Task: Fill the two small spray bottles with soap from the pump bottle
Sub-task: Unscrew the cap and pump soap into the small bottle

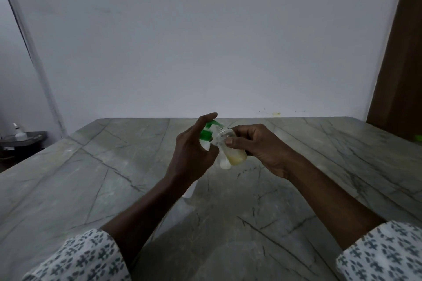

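Holding the pump bottle: our left hand (194, 155) grips the pump bottle (205, 136) at 12 o'clock, near the middle of the table (91, 178).
Left fingers: the first finger (209, 117) lies straight on top of the green pump head. The other fingers curl round the white body.
Pump bottle: white with a green top and a green spout. The spout points to 3 o'clock. We cannot see how much is inside.
White piece: a white piece (190, 190) shows under our left wrist, at 6 o'clock from the green top. It touches the table. It may be the foot of the pump bottle, but we cannot tell.
Holding the small bottle: our right hand (258, 146) holds the small spray bottle (235, 155), just at 3 o'clock of the pump bottle and up off the table.
Right fingers: the thumb (230, 141) presses on the front and the other fingers curl round the back.
Small spray bottle: clear, with no cap on. It is tilted, and its open neck sits right under the green spout.
Soap: yellow soap (237, 158) fills the low end of the small spray bottle. The top part looks clear.
White round thing: a white round thing (224, 163) touches the small bottle at its 9 o'clock side. We cannot tell what it is.
Far off: a dark tray (27, 140) at 9 o'clock, off the table, holds a little white bottle (20, 134).
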{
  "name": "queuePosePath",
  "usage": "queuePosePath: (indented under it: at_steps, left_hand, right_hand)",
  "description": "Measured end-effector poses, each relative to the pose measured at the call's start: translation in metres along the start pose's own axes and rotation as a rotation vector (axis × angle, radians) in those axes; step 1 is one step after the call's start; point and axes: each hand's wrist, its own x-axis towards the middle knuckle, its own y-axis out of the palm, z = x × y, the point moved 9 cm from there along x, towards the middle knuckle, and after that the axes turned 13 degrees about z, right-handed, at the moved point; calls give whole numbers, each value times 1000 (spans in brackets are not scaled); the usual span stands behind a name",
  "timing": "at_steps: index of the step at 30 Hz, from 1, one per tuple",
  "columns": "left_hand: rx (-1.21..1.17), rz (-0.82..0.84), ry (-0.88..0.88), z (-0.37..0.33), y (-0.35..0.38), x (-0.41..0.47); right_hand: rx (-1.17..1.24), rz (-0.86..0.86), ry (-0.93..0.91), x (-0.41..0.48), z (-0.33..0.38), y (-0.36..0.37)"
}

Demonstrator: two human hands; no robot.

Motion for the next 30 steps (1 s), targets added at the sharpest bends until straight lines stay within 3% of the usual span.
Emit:
queuePosePath:
  at_steps: [11,22,30]
  left_hand:
    - [-122,-60,19,-7,-4,-8]
    - [-186,-53,35,-4,-3,-7]
    - [-352,-143,-45,1,-11,-7]
  right_hand:
    - [-47,-43,-103,0,23,1]
    - [-7,-56,-93,-1,20,0]
    - [4,-37,-93,1,23,5]
